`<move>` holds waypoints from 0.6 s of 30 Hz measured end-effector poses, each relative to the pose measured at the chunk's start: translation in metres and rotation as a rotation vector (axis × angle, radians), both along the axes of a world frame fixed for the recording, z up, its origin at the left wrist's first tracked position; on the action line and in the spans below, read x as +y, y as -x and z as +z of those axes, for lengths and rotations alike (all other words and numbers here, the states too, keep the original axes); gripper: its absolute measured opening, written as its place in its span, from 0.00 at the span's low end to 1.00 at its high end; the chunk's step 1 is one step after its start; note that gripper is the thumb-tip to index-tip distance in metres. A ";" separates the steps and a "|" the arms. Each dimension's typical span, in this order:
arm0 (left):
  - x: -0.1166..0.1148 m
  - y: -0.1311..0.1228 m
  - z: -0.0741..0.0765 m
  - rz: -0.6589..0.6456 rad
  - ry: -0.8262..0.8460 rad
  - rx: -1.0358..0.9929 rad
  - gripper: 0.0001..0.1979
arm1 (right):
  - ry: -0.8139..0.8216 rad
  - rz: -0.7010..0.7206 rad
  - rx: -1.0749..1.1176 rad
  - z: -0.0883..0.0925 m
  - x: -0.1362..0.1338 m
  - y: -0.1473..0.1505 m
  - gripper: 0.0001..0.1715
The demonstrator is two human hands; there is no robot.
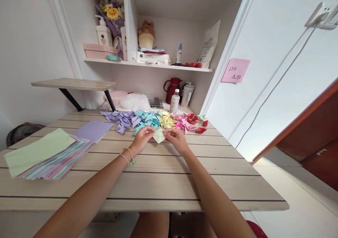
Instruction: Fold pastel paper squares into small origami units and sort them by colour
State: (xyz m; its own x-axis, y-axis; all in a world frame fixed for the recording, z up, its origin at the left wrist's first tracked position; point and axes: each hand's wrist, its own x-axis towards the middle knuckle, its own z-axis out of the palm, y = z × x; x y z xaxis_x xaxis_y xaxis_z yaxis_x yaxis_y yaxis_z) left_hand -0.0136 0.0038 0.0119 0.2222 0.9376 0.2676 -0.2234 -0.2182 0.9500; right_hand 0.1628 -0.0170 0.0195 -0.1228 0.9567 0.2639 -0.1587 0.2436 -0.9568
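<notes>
A small pale green folded paper (159, 136) is held up over the table between my two hands, its lower corner pointing toward me. My left hand (144, 136) pinches its left corner, and my right hand (176, 138) pinches the right one. Something red shows just behind the paper, mostly hidden. Beyond my hands lie folded paper boats grouped by colour: purple ones (125, 120), blue ones (148, 119), yellow ones (167, 119), pink ones (184, 123) and red ones (201, 130).
A fanned stack of coloured paper sheets (39, 150) lies on the left of the slatted table (169, 185), beside a purple sheet (94, 130). A bottle (174, 101), a red jug (173, 90) and a plastic bag (135, 101) stand at the back. A small raised shelf (74, 83) overhangs the back left.
</notes>
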 end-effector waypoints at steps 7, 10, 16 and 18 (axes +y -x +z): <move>0.001 0.002 -0.005 -0.038 -0.073 0.122 0.21 | -0.037 0.019 -0.168 -0.001 -0.002 -0.001 0.25; 0.003 0.002 -0.010 -0.002 -0.141 0.193 0.22 | -0.091 -0.020 -0.298 -0.002 -0.002 -0.001 0.25; 0.008 0.007 -0.016 0.036 -0.154 0.350 0.14 | -0.237 -0.061 -0.531 -0.003 -0.001 -0.001 0.17; 0.007 0.006 -0.014 -0.020 -0.118 0.320 0.14 | -0.290 -0.081 -0.633 -0.003 -0.002 -0.001 0.17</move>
State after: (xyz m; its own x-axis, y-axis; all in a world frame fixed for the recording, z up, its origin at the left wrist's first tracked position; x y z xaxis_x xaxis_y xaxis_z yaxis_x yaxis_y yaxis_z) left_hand -0.0199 0.0105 -0.0026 0.3301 0.8990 0.2878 0.0766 -0.3294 0.9411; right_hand 0.1640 -0.0185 0.0162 -0.2682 0.8713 0.4109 0.4376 0.4902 -0.7538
